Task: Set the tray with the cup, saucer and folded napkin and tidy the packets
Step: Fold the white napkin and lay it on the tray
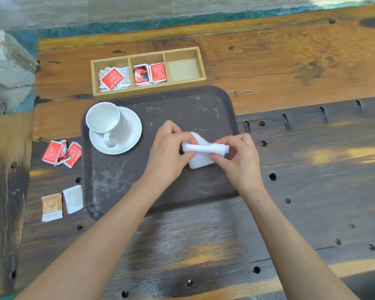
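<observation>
Packets lie loose on the wooden table [290,68] left of the tray: three red ones [62,153] in a cluster, and nearer the person an orange packet [52,207] beside a white packet [73,198]. Behind the tray, a wooden organiser [148,71] holds more packets in its left and middle compartments. On the dark tray [121,180], the white cup [105,122] sits on its saucer [128,135] at the left. Further right, the left hand [169,152] and right hand [240,156] each pinch an end of the white napkin [205,148], partly rolled over the tray's right side.
</observation>
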